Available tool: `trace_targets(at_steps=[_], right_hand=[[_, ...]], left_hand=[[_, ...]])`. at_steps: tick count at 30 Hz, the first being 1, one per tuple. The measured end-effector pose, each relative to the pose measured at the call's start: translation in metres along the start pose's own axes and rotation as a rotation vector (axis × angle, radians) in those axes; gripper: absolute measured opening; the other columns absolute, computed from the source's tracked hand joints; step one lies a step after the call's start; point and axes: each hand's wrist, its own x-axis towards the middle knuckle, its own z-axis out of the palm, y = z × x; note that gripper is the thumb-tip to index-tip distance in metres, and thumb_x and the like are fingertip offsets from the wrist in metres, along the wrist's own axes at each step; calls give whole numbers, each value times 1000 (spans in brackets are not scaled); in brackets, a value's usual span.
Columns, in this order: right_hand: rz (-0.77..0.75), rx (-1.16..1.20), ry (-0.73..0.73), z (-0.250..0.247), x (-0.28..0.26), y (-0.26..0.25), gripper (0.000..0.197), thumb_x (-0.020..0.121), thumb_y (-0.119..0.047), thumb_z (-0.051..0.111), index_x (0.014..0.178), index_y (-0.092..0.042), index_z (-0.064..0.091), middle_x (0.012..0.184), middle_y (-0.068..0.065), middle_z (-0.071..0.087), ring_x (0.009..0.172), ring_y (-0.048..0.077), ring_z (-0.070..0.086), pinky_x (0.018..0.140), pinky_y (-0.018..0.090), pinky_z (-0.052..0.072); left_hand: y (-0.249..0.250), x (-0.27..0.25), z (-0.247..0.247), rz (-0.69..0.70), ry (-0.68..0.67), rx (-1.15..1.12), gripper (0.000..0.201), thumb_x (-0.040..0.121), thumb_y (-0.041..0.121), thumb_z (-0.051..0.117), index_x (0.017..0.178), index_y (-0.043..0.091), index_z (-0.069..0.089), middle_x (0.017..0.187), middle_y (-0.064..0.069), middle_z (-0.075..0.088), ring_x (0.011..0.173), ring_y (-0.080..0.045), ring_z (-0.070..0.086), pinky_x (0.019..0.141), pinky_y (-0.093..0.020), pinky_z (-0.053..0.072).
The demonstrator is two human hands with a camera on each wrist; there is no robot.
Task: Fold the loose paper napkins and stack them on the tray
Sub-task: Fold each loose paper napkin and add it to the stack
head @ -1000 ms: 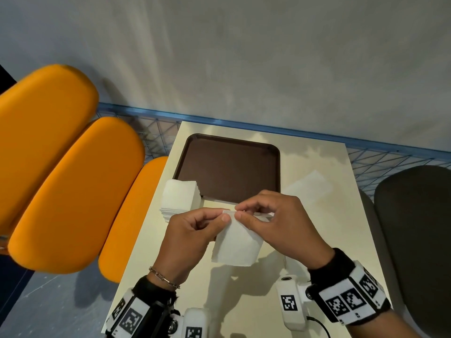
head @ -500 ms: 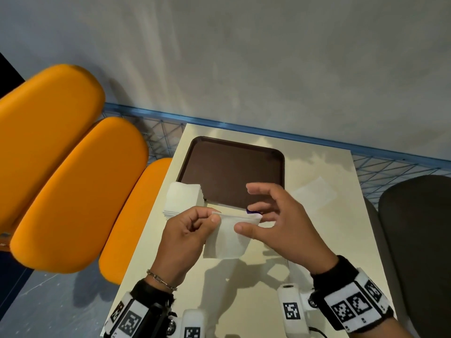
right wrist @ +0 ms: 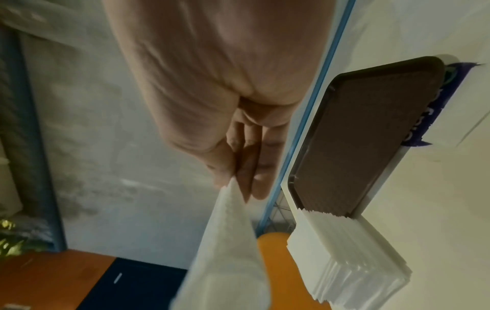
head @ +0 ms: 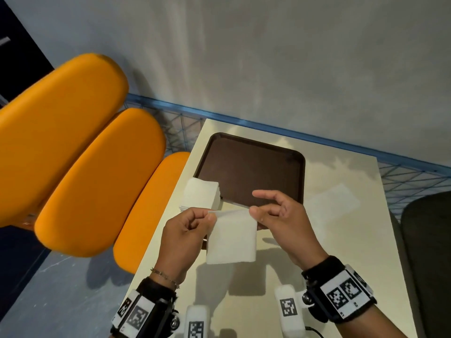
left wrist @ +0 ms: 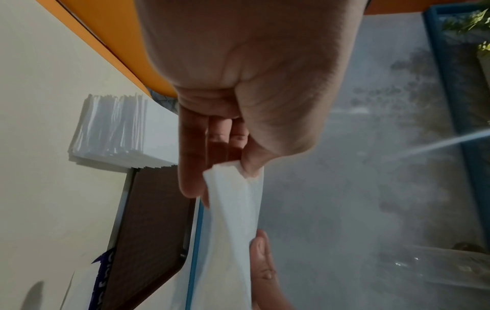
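A white paper napkin [head: 231, 237] hangs in the air above the table's near half, held by its top corners. My left hand [head: 188, 225] pinches the top left corner [left wrist: 233, 174] between thumb and fingers. My right hand [head: 275, 215] pinches the top right corner [right wrist: 230, 188], its index finger raised. A dark brown tray [head: 249, 169] lies bare at the table's far side. A stack of white napkins [head: 201, 195] sits at the tray's near left corner [right wrist: 342, 251]. One flat napkin [head: 332, 203] lies on the table right of the tray.
The cream table [head: 341, 252] has its left edge beside orange cushioned seats [head: 92, 181]. A dark chair [head: 429, 252] stands at the right. A blue wire rail [head: 280, 128] and a grey wall run behind the table.
My hands have drawn apart along the napkin's top edge, so it now hangs spread as a square. Earlier my fingertips met at one point.
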Motion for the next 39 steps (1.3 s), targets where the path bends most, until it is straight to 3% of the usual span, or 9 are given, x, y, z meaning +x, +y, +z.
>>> trace_targets(at_steps=[6, 11, 15, 24, 28, 30, 33, 35, 39], right_hand=[[144, -12, -152, 21, 17, 14, 53, 89, -26, 86, 134, -30, 60, 99, 7, 81, 97, 21, 79, 95, 46, 62], [209, -30, -115, 33, 32, 24, 45, 92, -15, 82, 131, -22, 63, 95, 4, 83, 94, 18, 80, 91, 40, 63], [302, -53, -264, 43, 42, 33, 56, 87, -8, 85, 134, -20, 58, 91, 9, 82, 89, 23, 80, 80, 35, 62], [350, -149, -414, 64, 61, 41, 40, 89, 4, 80, 124, -8, 63, 87, 18, 79, 84, 29, 79, 81, 41, 66], [377, -204, -534, 65, 73, 42, 58, 84, 11, 78, 134, -13, 59, 91, 19, 79, 81, 26, 77, 79, 39, 64], [391, -269, -562, 64, 80, 42, 69, 82, 7, 82, 141, -16, 54, 98, 16, 80, 87, 27, 78, 87, 44, 65], [351, -440, -498, 61, 95, 37, 92, 71, -31, 98, 148, -35, 49, 122, -6, 73, 104, 16, 75, 96, 42, 62], [288, -441, -462, 63, 106, 34, 88, 68, -50, 96, 144, -40, 54, 123, -15, 70, 105, 9, 73, 95, 42, 62], [200, -423, -487, 74, 123, 42, 30, 84, -34, 89, 108, -20, 78, 85, -7, 74, 78, 5, 68, 81, 33, 57]], left_hand=[[-6, 12, -12, -81, 64, -93, 16, 99, 17, 68, 87, 16, 78, 94, -4, 78, 77, -21, 70, 63, -35, 56], [-21, 28, -19, -97, 152, -64, 14, 96, 17, 71, 85, 20, 79, 92, -3, 79, 79, -23, 70, 62, -35, 55], [-28, 42, -26, -60, 226, -3, 11, 95, 21, 72, 86, 23, 79, 91, 3, 79, 87, -24, 71, 71, -40, 59], [-44, 79, -43, 32, 266, 132, 5, 95, 23, 75, 93, 26, 78, 82, 9, 75, 77, -10, 66, 74, -35, 56], [-43, 91, -50, 92, 241, 220, 5, 97, 25, 73, 97, 26, 77, 88, 11, 76, 76, -4, 65, 69, -28, 52], [-42, 98, -55, 120, 240, 279, 6, 98, 26, 72, 97, 29, 76, 90, 13, 76, 77, -2, 65, 67, -27, 51], [-41, 106, -66, 173, 84, 369, 9, 96, 24, 75, 93, 31, 79, 90, 20, 76, 81, -3, 67, 69, -22, 52], [-37, 108, -69, 191, -101, 410, 9, 93, 24, 78, 91, 32, 82, 90, 22, 77, 81, -5, 69, 72, -24, 52], [-31, 112, -60, 230, -253, 417, 17, 85, 34, 84, 102, 33, 83, 86, 18, 78, 69, 1, 63, 66, -18, 45]])
